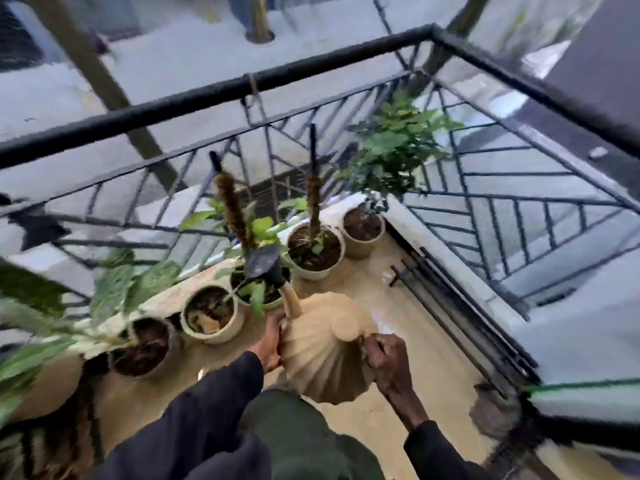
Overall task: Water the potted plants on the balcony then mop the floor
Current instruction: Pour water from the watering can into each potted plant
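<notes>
The beige ribbed plastic watering can point(325, 344) hangs tilted above the row of cream round pots point(211, 336) along the black metal railing point(242, 88). Its black sprinkler head point(265, 265) is over a middle pot. The left hand point(270, 344) cups the can's front by the spout base, and the right hand point(388, 362) grasps the rear handle. Watering seems under way, though blur hides any stream, and I cannot tell which pots are done. The tan balcony floor point(398, 323) looks yet to be mopped, and no mop is in sight.
</notes>
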